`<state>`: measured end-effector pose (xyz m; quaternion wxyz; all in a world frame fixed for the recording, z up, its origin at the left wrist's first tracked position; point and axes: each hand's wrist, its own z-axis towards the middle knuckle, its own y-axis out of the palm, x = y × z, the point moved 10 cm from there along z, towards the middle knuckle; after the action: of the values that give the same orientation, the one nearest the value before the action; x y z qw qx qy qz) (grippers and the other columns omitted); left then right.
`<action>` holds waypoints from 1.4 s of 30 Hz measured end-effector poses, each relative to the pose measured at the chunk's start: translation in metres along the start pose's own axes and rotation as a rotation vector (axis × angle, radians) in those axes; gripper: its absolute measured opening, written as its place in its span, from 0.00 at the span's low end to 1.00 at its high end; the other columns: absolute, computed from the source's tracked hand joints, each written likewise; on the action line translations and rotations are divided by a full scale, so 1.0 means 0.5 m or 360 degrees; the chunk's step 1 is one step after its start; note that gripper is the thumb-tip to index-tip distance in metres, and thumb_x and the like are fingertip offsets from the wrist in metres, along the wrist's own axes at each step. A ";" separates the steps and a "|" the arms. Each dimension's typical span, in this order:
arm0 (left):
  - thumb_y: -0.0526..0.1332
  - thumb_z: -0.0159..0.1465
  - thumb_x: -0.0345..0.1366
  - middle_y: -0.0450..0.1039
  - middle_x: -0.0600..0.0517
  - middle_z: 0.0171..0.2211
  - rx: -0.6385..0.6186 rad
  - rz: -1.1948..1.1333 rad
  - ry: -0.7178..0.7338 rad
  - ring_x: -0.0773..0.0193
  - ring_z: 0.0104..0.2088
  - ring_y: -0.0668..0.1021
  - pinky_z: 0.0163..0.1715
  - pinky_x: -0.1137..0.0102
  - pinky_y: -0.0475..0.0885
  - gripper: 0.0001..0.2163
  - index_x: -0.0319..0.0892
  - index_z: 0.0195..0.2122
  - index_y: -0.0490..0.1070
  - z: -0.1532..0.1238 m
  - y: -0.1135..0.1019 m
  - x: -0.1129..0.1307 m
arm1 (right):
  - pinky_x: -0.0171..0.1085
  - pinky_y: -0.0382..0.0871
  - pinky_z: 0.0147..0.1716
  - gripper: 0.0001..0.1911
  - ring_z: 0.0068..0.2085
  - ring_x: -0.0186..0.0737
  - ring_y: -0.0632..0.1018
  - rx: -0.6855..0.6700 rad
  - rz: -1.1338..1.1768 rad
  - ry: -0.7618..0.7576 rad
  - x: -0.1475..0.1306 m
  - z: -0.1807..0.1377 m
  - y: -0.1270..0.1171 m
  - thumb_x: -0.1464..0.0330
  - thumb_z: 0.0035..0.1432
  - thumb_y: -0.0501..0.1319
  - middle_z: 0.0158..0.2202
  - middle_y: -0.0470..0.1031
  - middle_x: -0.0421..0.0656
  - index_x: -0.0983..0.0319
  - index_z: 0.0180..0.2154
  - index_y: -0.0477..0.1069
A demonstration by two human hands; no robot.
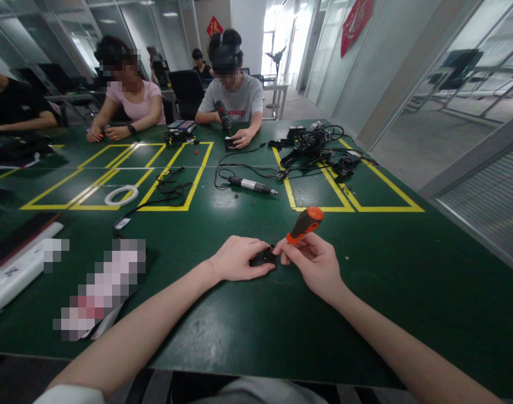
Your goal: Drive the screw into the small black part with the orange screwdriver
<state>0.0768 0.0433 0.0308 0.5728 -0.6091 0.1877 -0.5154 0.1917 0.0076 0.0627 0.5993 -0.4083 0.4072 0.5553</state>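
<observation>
My left hand [238, 258] rests on the green table [248, 325] with its fingers closed around a small black part [262, 257]. My right hand [313, 264] grips a screwdriver with an orange and black handle [304, 224]. The handle tilts up and to the right, and its tip end points down at the black part. The shaft is hidden by my fingers. Both hands meet near the middle of the table, close to its front edge.
An electric screwdriver [252, 184] with a cable lies ahead. A tangle of black cables [319, 147] sits at the far right, a white ring [120, 195] and black wires [170, 188] inside yellow taped boxes. A white power strip [16, 272] lies left. Other people sit across the table.
</observation>
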 end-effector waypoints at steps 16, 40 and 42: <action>0.65 0.68 0.46 0.72 0.56 0.26 0.0001 0.0007 0.0009 0.67 0.27 0.75 0.28 0.71 0.61 0.12 0.42 0.36 0.73 0.001 0.003 -0.001 | 0.38 0.78 0.29 0.18 0.26 0.38 0.79 -0.0027 -0.0041 0.0004 0.006 -0.002 -0.001 0.51 0.64 0.69 0.30 0.83 0.45 0.60 0.35 0.74; 0.65 0.68 0.47 0.74 0.56 0.27 -0.0008 0.0049 0.0003 0.67 0.28 0.76 0.28 0.71 0.61 0.13 0.43 0.35 0.72 0.002 0.006 -0.003 | 0.39 0.77 0.26 0.17 0.26 0.39 0.78 0.0021 -0.0050 -0.0070 -0.002 0.007 -0.018 0.53 0.66 0.67 0.30 0.81 0.45 0.60 0.41 0.80; 0.65 0.69 0.48 0.74 0.56 0.27 -0.0008 0.0053 0.0001 0.67 0.28 0.76 0.28 0.71 0.61 0.13 0.43 0.35 0.73 0.002 0.006 -0.003 | 0.39 0.78 0.28 0.17 0.26 0.38 0.79 0.0037 -0.0010 -0.0086 -0.001 0.004 -0.019 0.52 0.66 0.67 0.31 0.82 0.45 0.60 0.42 0.78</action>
<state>0.0782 0.0442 0.0279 0.5797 -0.6072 0.1993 -0.5055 0.2012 0.0089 0.0644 0.6164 -0.3875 0.3961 0.5594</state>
